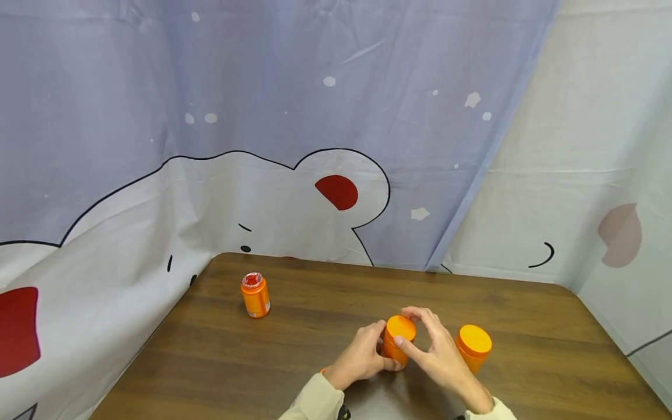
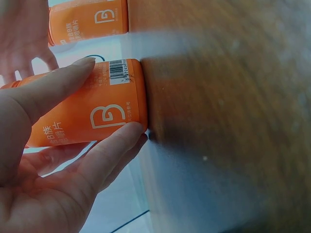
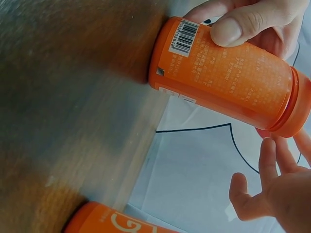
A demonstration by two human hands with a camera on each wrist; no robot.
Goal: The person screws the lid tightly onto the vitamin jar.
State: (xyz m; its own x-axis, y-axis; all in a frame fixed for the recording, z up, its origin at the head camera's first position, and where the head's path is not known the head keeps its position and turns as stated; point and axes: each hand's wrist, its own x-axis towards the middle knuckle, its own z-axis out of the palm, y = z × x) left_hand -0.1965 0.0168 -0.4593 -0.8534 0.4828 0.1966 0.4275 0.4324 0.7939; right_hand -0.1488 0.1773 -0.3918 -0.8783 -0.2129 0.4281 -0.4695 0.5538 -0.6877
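Observation:
An orange pill bottle (image 1: 395, 349) with a ridged-looking orange lid (image 1: 401, 328) stands upright on the table. My left hand (image 1: 362, 353) grips its body low down, thumb on one side and fingers on the other. White lettering and a barcode show on that bottle (image 2: 109, 102) in the left wrist view. At the top, my right hand (image 1: 438, 353) holds the lid between thumb and fingers. Its little finger sticks out away from the bottle in the right wrist view. A second lidded orange bottle (image 1: 475, 345) stands just right of my right hand.
Farther back on the left is an orange bottle (image 1: 255, 296) without a lid, its mouth ragged with torn seal. A bit of orange (image 1: 322, 370) peeks out by the left sleeve. A printed curtain (image 1: 283, 204) hangs along the back of the brown wooden table (image 1: 220, 350).

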